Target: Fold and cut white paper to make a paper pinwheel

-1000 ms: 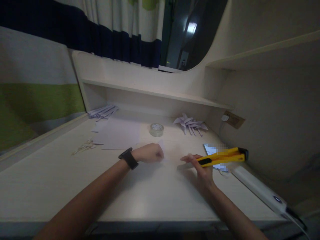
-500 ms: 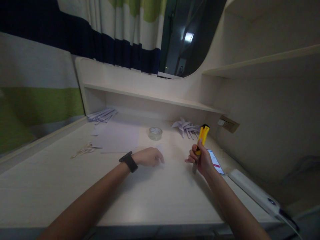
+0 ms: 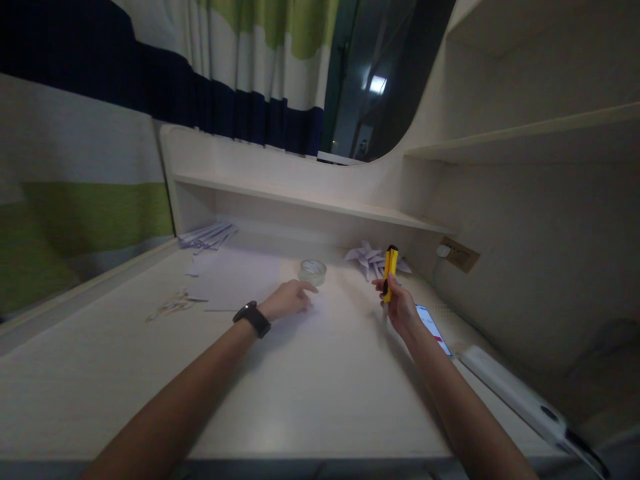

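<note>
My right hand [image 3: 400, 305] is closed around a yellow and black utility knife [image 3: 391, 270], held with its black end up. Only a little of the blade end shows beneath my fingers, blurred. My left hand [image 3: 289, 299], with a dark watch [image 3: 253, 318] on the wrist, hovers over the desk with its fingers stretched forward and nothing seen in them. Just beyond its fingertips lies a roll of clear tape [image 3: 313, 272]. White paper [image 3: 240, 270] lies flat beside and behind this hand.
Folded paper pinwheels [image 3: 370, 257] lie at the back right, and paper strips [image 3: 210, 235] at the back left. Loose cords or bands [image 3: 173, 305] sit at the left. A lit phone [image 3: 433, 329] and a white power strip [image 3: 510, 390] line the right side, below a wall socket [image 3: 459, 253].
My left hand has moved slightly left and away from me, closer to the tape. The knife has shifted left in my right hand, and the long blade seen before is now barely visible.
</note>
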A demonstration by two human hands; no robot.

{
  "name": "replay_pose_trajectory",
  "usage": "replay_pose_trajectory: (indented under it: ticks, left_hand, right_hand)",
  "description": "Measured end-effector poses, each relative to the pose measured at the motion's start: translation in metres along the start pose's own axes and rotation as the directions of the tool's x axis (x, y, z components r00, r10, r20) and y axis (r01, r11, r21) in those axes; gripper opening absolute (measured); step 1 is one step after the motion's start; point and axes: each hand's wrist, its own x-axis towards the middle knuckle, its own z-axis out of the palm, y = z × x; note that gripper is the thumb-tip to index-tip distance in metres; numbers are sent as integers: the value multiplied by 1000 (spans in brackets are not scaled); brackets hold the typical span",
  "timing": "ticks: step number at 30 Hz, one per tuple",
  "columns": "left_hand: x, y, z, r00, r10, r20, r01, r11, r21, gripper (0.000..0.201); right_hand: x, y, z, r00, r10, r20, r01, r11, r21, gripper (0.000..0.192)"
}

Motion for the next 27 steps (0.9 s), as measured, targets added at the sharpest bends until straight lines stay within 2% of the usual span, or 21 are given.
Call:
replay_pose_trajectory:
  ticks: [3, 8, 11, 14, 16, 18, 23, 25, 27]
  left_hand:
    - [1, -6, -6, 994, -43, -102, 39, 998, -41, 37]
    - [1, -13, -10, 975, 38, -217, 30, 953, 300, 18]
    - [6, -19, -8, 974, 82, -210, 9, 916, 401, 17]
    - [12, -22, -4, 975, 131, -180, -29, 878, 478, 23]
    - [16, -22, -1, 977, 156, -145, -59, 852, 521, 23]
    - [21, -20, 3, 978, 178, -105, -89, 823, 560, 23]
    - [30, -21, 9, 976, 216, -36, -144, 754, 641, 22]
    - [31, -23, 11, 974, 227, -18, -159, 734, 660, 21]
    - [31, -23, 14, 972, 234, 5, -175, 716, 676, 22]
  right_hand:
    - [5, -1, -7, 998, -39, -43, 37, 999, -34, 37]
    - [2, 5, -13, 998, -21, -62, 24, 998, 54, 38]
    - [1, 12, -15, 992, -76, -100, 84, 994, 71, 35]
    - [2, 22, -16, 965, -188, -183, 188, 982, -15, 36]
    - [2, 28, -15, 941, -281, -188, 267, 959, -95, 37]
    - [1, 33, -12, 928, -340, -149, 318, 935, -156, 39]
    - [-4, 37, -6, 918, -397, 12, 384, 879, -285, 46]
    - [-7, 37, -7, 897, -433, 89, 430, 808, -402, 43]
    - [-12, 35, -10, 875, -463, 142, 452, 676, -582, 37]
